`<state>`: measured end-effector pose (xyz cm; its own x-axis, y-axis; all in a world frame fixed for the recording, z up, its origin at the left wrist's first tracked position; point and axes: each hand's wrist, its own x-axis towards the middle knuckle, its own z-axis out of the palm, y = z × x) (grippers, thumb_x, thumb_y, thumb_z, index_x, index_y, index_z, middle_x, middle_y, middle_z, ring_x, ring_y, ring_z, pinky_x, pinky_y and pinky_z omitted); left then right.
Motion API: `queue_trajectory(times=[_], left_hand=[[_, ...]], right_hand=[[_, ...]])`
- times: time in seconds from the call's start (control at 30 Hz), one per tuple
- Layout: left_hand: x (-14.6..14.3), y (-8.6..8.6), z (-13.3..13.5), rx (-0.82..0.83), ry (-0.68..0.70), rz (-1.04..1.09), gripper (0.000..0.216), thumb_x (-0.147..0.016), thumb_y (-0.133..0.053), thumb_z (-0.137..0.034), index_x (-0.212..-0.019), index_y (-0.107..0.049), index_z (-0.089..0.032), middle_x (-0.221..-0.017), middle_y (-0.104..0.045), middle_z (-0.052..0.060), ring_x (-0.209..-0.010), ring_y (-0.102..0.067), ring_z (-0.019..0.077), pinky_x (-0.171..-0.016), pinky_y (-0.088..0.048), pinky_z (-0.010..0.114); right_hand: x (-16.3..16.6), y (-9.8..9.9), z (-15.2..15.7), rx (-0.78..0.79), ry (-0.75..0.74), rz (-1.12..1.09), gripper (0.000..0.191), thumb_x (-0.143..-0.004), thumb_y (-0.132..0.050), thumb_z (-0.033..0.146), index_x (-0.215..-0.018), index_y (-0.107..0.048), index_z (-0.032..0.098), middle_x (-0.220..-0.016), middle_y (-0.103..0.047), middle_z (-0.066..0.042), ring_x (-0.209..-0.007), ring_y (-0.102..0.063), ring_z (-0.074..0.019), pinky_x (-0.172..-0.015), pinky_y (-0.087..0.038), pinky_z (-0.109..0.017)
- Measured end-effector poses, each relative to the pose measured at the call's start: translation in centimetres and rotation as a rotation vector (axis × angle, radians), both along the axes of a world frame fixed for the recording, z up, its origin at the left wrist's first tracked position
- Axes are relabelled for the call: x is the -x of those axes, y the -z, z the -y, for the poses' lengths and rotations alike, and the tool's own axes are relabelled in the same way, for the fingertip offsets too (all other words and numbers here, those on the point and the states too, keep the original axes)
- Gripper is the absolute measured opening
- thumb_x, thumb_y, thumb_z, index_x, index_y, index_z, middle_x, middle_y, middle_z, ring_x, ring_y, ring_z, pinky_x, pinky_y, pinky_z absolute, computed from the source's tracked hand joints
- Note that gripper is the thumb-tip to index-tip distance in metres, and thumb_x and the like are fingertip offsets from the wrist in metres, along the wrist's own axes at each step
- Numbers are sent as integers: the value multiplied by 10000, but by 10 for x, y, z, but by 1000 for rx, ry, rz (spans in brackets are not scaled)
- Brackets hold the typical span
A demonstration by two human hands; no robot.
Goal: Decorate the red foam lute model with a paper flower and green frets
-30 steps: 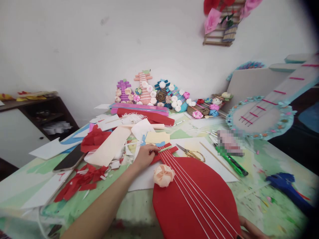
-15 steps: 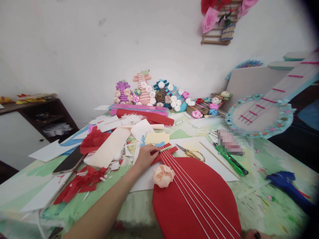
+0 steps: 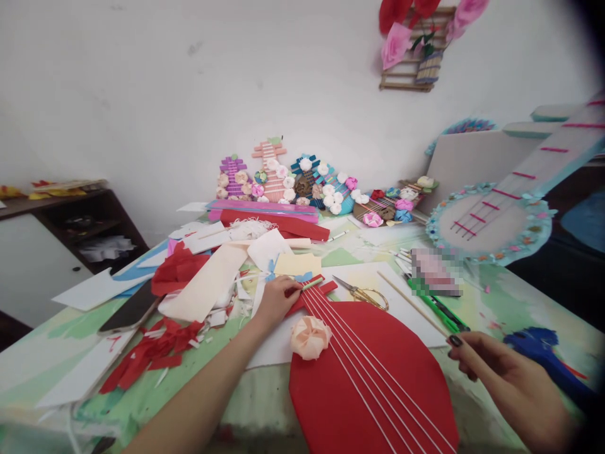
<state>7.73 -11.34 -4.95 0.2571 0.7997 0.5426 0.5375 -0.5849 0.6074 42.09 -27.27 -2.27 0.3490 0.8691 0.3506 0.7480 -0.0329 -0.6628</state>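
Observation:
A red paper lute (image 3: 387, 359) with white strings and a cream paper flower (image 3: 311, 337) lies before me, its neck pointing away. At the neck, my left hand (image 3: 278, 299) is closed, thumb and fingertips pinching the end of a small pale green strip (image 3: 312, 284) that lies across the strings. On the right, my right hand (image 3: 505, 378) has its thumb and finger closed on the near end of a thin wooden stick (image 3: 411, 302). The rest of the stick rests on white paper. Gold-handled scissors (image 3: 363, 294) lie between the lute and the stick.
A green utility knife (image 3: 442, 312) and a blue glue gun (image 3: 539, 353) are at the right. Red scraps (image 3: 155, 353), a phone (image 3: 127, 309) and paper strips cover the left. Small decorated lutes (image 3: 269, 167) line the wall; a big pale-blue one (image 3: 491, 221) leans at right.
My right hand has come up from the bottom edge to the near end of the wooden stick. My left hand stays at the lute's neck with the green strip.

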Motion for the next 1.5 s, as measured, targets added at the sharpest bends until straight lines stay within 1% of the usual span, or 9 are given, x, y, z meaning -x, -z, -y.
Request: queue_trajectory(times=[0.1, 0.3, 0.4, 0.57, 0.77, 0.9, 1.07, 1.23, 1.5], left_hand=[[-1, -1, 1, 4, -2, -5, 146, -725, -565, -82, -746, -677, -172, -783, -662, 48, -774, -606, 164, -735, -476, 289], [-2, -4, 4, 11, -15, -21, 144, -730, -553, -104, -731, -674, -183, -782, -660, 40, -768, -601, 164, -727, -473, 290], [-2, -5, 5, 18, -22, -27, 145, -731, -549, -108, -738, -674, -181, -789, -663, 44, -776, -603, 167, -733, -473, 291], [-2, -4, 4, 28, -22, -34, 154, -735, -535, -114, -749, -671, -185, -790, -664, 39, -775, -604, 163, -734, -471, 287], [-2, -4, 3, 25, -23, -40, 125, -726, -542, -139, -743, -659, -179, -778, -660, 39, -761, -600, 171, -721, -461, 295], [-2, -4, 3, 23, -38, -59, 123, -740, -530, -172, -741, -652, -185, -775, -653, 31, -747, -594, 165, -702, -461, 285], [-3, -3, 3, 28, -50, -60, 113, -743, -532, -188, -745, -644, -186, -790, -655, 28, -747, -593, 160, -700, -463, 275], [-3, -4, 4, 44, -51, -27, 101, -728, -537, -177, -714, -637, -184, -744, -647, 22, -705, -586, 153, -667, -464, 267], [-5, -5, 5, 58, -48, -5, 103, -718, -530, -158, -709, -631, -175, -760, -652, 28, -709, -599, 147, -658, -477, 256]], right_hand=[[-9, -3, -17, 90, -28, 69, 387, -710, -508, 549, -871, -638, 222, -822, -695, -53, -705, -653, -219, -604, -500, -292], [-24, 4, -42, 111, -103, 270, 385, -745, -455, 455, -979, -610, 191, -1015, -660, -101, -857, -620, -261, -744, -475, -381], [-26, 4, -46, 98, -103, 323, 370, -742, -449, 421, -964, -612, 173, -993, -664, -120, -863, -614, -277, -751, -463, -394], [-30, 5, -42, 74, -60, 328, 324, -724, -451, 393, -913, -615, 188, -921, -679, -99, -788, -628, -253, -679, -468, -362], [-49, 1, -38, 121, 74, 360, 296, -726, -425, 327, -901, -615, 184, -900, -679, -87, -769, -629, -241, -687, -461, -368], [-53, -8, -45, 176, 39, 344, 257, -733, -436, 287, -880, -618, 180, -894, -676, -77, -798, -628, -226, -704, -462, -342], [-36, -16, -62, 194, -11, 395, 216, -744, -456, 222, -862, -631, 177, -892, -673, -81, -805, -621, -224, -686, -453, -314], [-11, -23, -79, 285, -131, 449, 214, -777, -466, 196, -911, -625, 143, -909, -671, -108, -819, -615, -225, -698, -422, -298], [41, -22, -121, 354, -411, 483, 157, -767, -527, 212, -852, -653, 171, -823, -686, -59, -761, -607, -171, -643, -398, -228]])
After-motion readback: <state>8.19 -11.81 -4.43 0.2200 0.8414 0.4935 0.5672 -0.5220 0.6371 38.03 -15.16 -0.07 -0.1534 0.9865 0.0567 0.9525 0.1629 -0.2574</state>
